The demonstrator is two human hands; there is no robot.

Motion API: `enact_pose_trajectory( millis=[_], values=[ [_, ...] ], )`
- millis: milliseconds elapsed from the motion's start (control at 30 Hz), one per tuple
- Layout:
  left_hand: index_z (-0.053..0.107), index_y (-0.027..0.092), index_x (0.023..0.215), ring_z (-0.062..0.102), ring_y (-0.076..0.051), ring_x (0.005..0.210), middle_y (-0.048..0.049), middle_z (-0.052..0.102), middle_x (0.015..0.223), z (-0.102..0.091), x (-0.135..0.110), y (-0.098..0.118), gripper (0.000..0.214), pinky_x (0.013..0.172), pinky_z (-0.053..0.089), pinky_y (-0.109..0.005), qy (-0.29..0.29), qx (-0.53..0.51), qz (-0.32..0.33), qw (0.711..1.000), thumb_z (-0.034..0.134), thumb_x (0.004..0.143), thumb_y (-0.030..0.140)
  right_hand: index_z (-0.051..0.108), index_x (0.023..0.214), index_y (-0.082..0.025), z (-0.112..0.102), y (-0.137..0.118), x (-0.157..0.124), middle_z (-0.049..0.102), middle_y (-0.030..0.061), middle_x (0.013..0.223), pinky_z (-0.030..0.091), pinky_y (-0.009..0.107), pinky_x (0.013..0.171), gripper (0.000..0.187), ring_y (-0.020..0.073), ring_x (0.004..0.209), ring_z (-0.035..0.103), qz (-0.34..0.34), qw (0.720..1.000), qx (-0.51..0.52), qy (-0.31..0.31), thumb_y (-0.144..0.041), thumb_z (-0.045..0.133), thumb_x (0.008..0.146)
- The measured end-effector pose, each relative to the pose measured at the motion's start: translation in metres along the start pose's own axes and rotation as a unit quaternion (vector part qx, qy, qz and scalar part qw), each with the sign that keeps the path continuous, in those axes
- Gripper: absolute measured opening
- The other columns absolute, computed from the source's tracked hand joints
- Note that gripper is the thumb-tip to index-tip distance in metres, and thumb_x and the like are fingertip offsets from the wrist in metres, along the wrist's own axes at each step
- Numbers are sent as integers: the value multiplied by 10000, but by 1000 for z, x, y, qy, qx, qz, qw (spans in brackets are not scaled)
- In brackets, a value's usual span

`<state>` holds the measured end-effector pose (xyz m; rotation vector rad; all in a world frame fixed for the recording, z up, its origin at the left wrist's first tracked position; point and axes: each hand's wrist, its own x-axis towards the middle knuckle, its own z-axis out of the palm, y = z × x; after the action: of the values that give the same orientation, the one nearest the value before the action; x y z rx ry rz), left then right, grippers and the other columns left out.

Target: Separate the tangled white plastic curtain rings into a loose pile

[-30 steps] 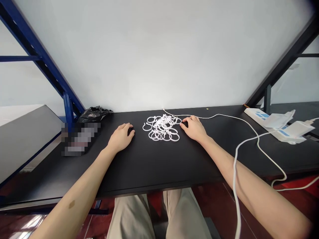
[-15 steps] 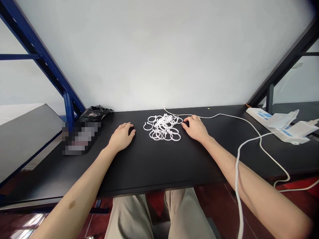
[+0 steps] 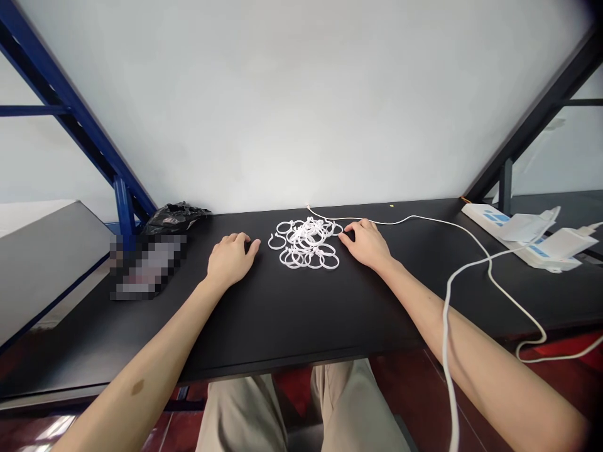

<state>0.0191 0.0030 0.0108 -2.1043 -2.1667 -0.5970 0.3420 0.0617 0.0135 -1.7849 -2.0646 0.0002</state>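
Observation:
A loose pile of thin white plastic rings [image 3: 308, 237], each with a small open clasp, lies on the black tabletop [image 3: 282, 314]. To its left my left hand [image 3: 232, 258] rests on the table, thumb apart from the fingers, holding nothing. On the other side my right hand [image 3: 367, 243] lies with thumb and fingers apart. Its fingertips are right beside the pile's right edge; whether they touch a ring I cannot tell. No ring is held by either hand.
A white cable [image 3: 447, 326] loops over my right forearm to a white power strip [image 3: 522, 242] with plugs at the right. A crumpled black plastic bag [image 3: 174, 218] lies at the back left, behind a blurred-out item. Blue metal posts [image 3: 123, 210] and a white wall stand behind.
My left hand has turned slightly, its thumb a little nearer the pile. The view has shifted slightly. My right hand keeps its place by the rings.

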Motion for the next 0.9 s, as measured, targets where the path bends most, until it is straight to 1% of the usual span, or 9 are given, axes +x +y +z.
enact_pose_trajectory(
  millis=[100, 200, 333, 433, 500, 567, 633, 767, 900],
  values=[
    [680, 193, 960, 567, -347, 1089, -130, 685, 1085, 3, 7, 17, 467, 927, 453, -503, 18, 0, 2, 1000, 388, 934, 557, 662, 1044, -187, -1, -7, -1, 611, 128, 1118, 444, 450, 931, 315, 316, 1115, 535, 5, 999, 8, 32, -425, 488, 933],
    [692, 214, 953, 549, -346, 1094, -112, 676, 1111, 10, 14, 31, 355, 917, 447, -502, 24, -42, 4, 999, 498, 894, 506, 665, 1024, -181, -6, -22, -1, 625, 119, 1045, 448, 448, 914, 274, 305, 1029, 551, -38, 993, 26, 105, -375, 494, 936],
    [676, 226, 868, 580, -309, 1011, -80, 708, 987, 13, 19, 34, 183, 877, 457, -461, 35, -84, -16, 996, 517, 887, 315, 658, 1037, -168, -8, -58, -2, 637, 108, 1027, 448, 410, 912, 243, 267, 989, 551, -183, 964, 90, 172, -305, 475, 956],
    [643, 225, 911, 612, -244, 911, -40, 724, 881, 6, 15, 33, 162, 835, 471, -380, 76, -148, -4, 986, 493, 919, 285, 657, 1017, -169, -1, -86, -3, 669, 92, 983, 447, 402, 897, 231, 247, 939, 558, -291, 936, 117, 162, -292, 467, 968],
    [634, 232, 947, 622, -202, 869, -16, 728, 891, -3, 10, 38, 143, 790, 475, -325, 111, -232, 32, 966, 501, 933, 284, 643, 1048, -162, 4, -99, -6, 679, 87, 964, 453, 399, 882, 238, 238, 922, 566, -332, 921, 141, 150, -291, 456, 977],
    [644, 239, 953, 618, -169, 825, -2, 719, 919, -10, 3, 46, 136, 721, 472, -281, 123, -295, 61, 946, 520, 938, 294, 625, 1065, -167, 7, -105, -9, 683, 76, 944, 465, 401, 861, 222, 226, 878, 570, -340, 913, 177, 140, -287, 462, 974],
    [666, 242, 931, 602, -150, 807, 4, 698, 918, -16, -4, 55, 127, 694, 462, -260, 125, -318, 90, 935, 545, 932, 279, 605, 1078, -182, 5, -104, -15, 680, 58, 923, 477, 407, 878, 197, 212, 871, 586, -324, 907, 234, 135, -272, 468, 969],
    [700, 241, 906, 561, -120, 729, 5, 664, 918, -21, -12, 65, 123, 645, 448, -248, 115, -332, 105, 930, 579, 918, 257, 588, 1086, -209, -7, -98, -27, 683, 40, 965, 536, 338, 812, 173, 168, 870, 641, -270, 891, 355, 87, -257, 469, 970],
    [706, 237, 919, 583, -116, 742, 5, 680, 914, -20, -12, 65, 129, 646, 455, -243, 108, -336, 102, 930, 577, 920, 245, 608, 1034, -213, -14, -102, -36, 695, 28, 937, 565, 303, 760, 141, 151, 837, 665, -254, 877, 406, 47, -272, 513, 950]
  ],
)
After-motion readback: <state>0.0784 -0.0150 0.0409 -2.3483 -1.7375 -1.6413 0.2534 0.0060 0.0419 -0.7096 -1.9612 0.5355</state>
